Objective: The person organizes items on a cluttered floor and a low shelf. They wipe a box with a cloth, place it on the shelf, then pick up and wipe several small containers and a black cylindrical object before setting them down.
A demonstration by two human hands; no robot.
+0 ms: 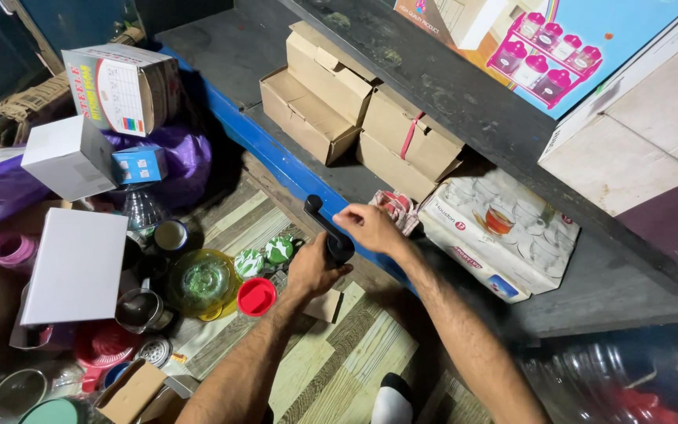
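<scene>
**Cluttered storeroom corner with low dark shelves**

A dark shelf [229, 47] with a blue front edge [276, 161] runs diagonally and carries brown cardboard boxes [355, 110]. A higher shelf board [464, 102] crosses above it. The floor [339, 353] is striped wood-pattern vinyl, strewn along its left side with white boxes [72, 267], jars and lids. The light is dim.

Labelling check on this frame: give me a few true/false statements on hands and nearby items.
1. Both hands hold the black handheld device. True: left hand below, right hand on top.
2. A red lid lies on the floor. True.
3. The brown cartons sit on the floor. False: they sit on the dark shelf.
4. The white box is in the right hand. False: it lies apart, among the clutter.
</scene>
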